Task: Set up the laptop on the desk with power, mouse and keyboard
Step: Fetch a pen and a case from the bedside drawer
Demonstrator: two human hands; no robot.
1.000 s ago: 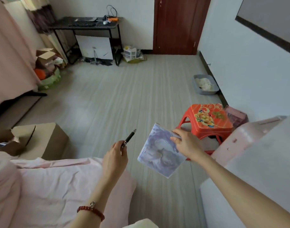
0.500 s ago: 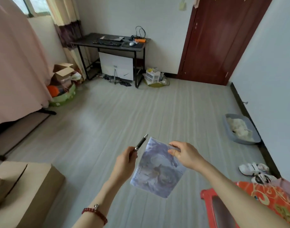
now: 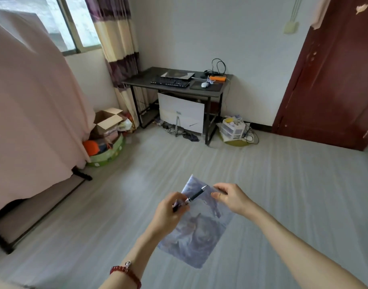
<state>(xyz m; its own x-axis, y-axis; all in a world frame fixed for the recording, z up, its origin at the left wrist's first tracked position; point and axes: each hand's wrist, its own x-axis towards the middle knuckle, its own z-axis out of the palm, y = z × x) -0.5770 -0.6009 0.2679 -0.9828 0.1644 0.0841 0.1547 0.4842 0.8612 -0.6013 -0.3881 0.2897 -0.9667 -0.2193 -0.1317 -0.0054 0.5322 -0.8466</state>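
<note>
A dark desk stands against the far wall. On it lie a closed laptop, a black keyboard, a white mouse on a dark mouse pad, an orange power strip and black cables. My left hand grips a black pen. My right hand pinches the top edge of a bluish picture booklet. The pen's tip lies over the booklet. Both hands are far from the desk, over the floor.
A pink cloth-covered frame fills the left. Open cardboard boxes and a green basket sit by the curtain. A white panel leans under the desk; a plastic drawer unit stands beside it. A dark red door is at right.
My view has risen and moved toward the desk; the red stool and cardboard box have left the frame. My left hand brought the pen over the booklet.
</note>
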